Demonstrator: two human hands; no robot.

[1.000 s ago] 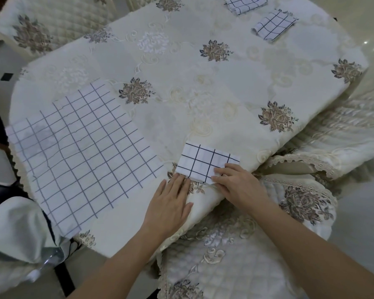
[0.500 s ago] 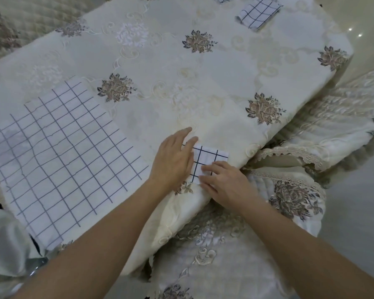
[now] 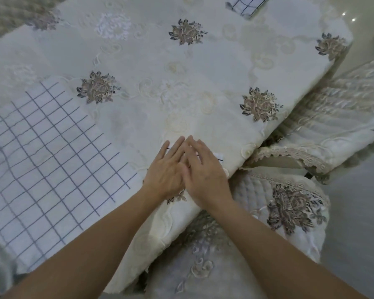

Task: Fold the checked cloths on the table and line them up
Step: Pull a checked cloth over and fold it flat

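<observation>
No legible text, label, brand, number or sign anywhere in view.
</observation>
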